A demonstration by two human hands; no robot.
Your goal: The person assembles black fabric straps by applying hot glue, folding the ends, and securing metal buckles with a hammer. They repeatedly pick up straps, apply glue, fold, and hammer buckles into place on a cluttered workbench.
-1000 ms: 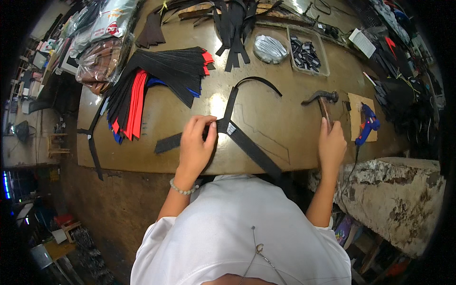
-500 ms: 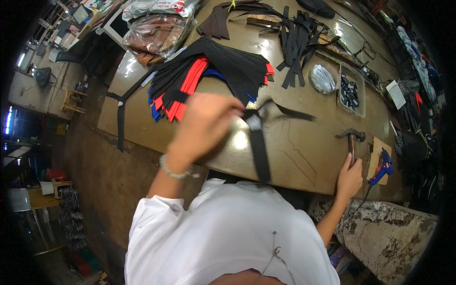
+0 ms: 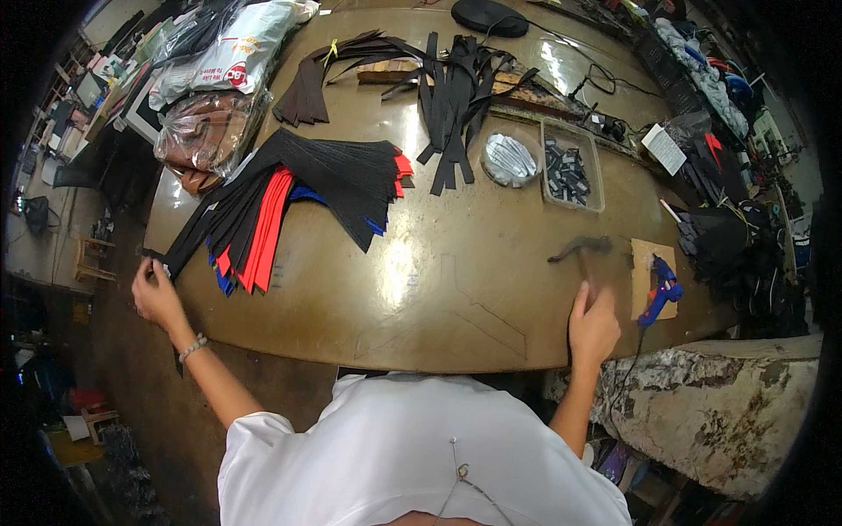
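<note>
At the left edge of the bench (image 3: 324, 311), the person's left hand (image 3: 158, 302) touches some long black straps (image 3: 181, 248); its thumb and fingertips are close together on them, but I cannot tell if they pinch; the black straps lie along that left edge, next to the big pile; up by the far left corner sits a brown bundle (image 3: 197, 131) in clear plastic; the pile of strips (image 3: 338, 167) fans out in black, red and blue; behind it are some brown strips (image 3: 304, 92) with a yellow tie; more dark strips (image 3: 449, 118) lie in a bunch toward the far edge; in the middle, near the front edge, thin lines (image 3: 495, 317) make a shape on the bench top; past them is a round tub (image 3: 510, 160) with silvery bits in it, and just beside it a clear box (image 3: 601, 195) of little dark pieces; nearer the front edge, on the right side, the right hand (image 3: 594, 326) has its fingers wrapped round the handle of a hammer (image 3: 581, 248); the hammer's head points away from the person and looks blurry; by the right edge, a blue glue gun (image 3: 660, 294) rests on a tan card (image 3: 642, 263).
</note>
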